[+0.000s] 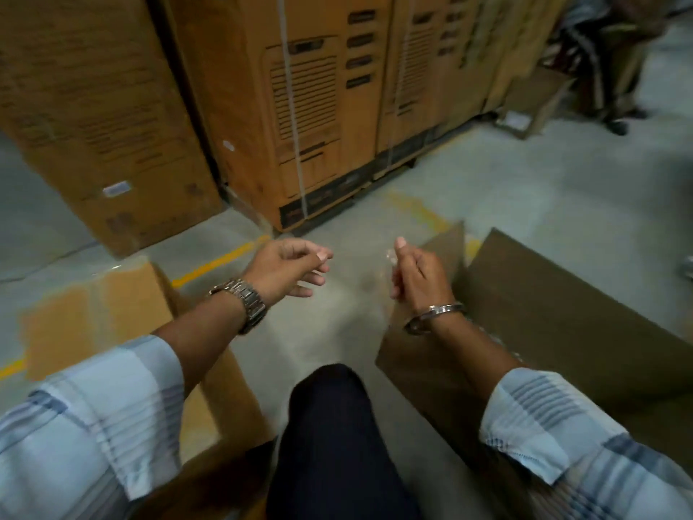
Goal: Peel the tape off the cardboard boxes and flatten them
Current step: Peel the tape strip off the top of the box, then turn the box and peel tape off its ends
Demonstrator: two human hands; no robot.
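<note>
Clear tape (390, 257) barely discernible — box print (303, 95) blurred, unreadable

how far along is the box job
Done: the dark brown cardboard box at right looks opened, its flaps loose. In hand: the right hand seems to pinch a clear strip of tape; the left hand is empty. Left: the light brown box still wears shiny tape.

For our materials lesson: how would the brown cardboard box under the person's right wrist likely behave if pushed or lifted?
The brown cardboard box is probably light for its size: its flaps stand open and nothing shows inside. It would likely slide easily over the smooth concrete floor. Its thin panels look stiff across the face but apt to fold at creases.
</note>
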